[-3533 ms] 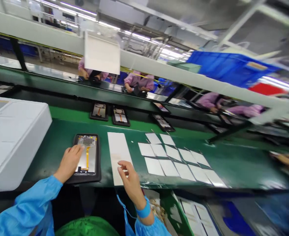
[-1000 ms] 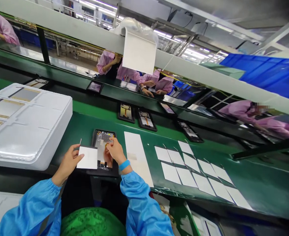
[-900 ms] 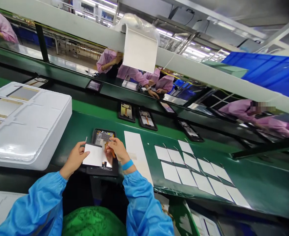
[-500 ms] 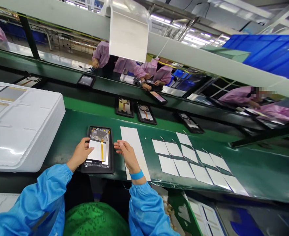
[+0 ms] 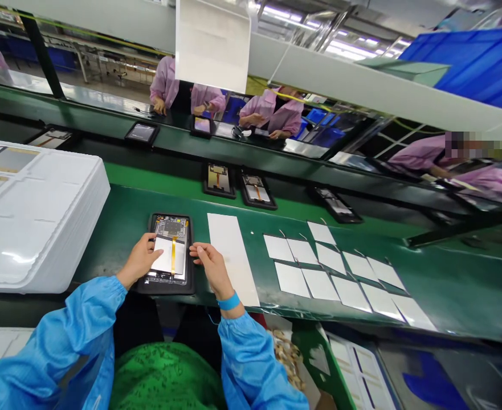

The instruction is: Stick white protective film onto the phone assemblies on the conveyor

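Head view: the left hand (image 5: 139, 261) sits at the left edge of a white sheet (image 5: 163, 256), its fingers lightly curled and its thumb on the sheet; whether it pinches, I cannot tell. The sheet lies on a black-framed device panel (image 5: 172, 228), whose long axis points away from the person, along an orange ribbon (image 5: 173, 255). The right hand (image 5: 211, 269) is open, fingertips just beside the panel. Right of those fingers lies a long white strip (image 5: 231, 256); left of the left fingers stands a stack of white foam trays (image 5: 32, 216).
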A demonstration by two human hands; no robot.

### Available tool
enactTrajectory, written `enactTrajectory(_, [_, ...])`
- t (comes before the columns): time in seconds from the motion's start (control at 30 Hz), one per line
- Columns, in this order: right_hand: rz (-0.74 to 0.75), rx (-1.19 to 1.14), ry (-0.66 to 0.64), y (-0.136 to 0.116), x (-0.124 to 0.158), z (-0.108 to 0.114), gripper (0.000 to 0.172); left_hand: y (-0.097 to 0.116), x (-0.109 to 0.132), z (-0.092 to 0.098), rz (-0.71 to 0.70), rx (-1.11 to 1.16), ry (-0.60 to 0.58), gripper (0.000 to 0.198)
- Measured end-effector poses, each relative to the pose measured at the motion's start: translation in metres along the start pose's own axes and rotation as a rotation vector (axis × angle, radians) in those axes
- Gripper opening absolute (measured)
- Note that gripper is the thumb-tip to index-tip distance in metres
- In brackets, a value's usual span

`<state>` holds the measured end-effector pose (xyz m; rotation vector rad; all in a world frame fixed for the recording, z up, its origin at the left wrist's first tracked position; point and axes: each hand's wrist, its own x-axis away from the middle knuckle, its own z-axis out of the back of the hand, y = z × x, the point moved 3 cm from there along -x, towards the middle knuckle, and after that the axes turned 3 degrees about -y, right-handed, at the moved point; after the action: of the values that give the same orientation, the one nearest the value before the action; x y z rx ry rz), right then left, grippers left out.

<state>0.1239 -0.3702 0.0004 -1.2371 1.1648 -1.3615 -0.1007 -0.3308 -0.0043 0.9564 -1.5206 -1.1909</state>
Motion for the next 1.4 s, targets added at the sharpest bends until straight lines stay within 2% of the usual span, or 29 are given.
enactTrajectory(0.13, [0.029,0.053,-0.038,0.002,0.001,-0.006,0.033,-0.002,-0.001,0.001,-0.01,-0.021,0.019,0.058])
enactTrajectory(0.33, [0.23,0.403,-0.068,-0.012,0.006,-0.014,0.025,-0.003,-0.003,0.0,-0.011,-0.047,0.032,0.057])
enactTrajectory(0.43, [0.276,0.481,-0.085,-0.014,0.006,-0.016,0.025,-0.003,-0.003,0.0,-0.015,-0.062,0.049,0.056])
enactTrajectory(1.4, [0.347,0.615,-0.063,-0.009,0.006,-0.021,0.022,-0.01,-0.012,0.001,-0.048,-0.206,0.049,0.051])
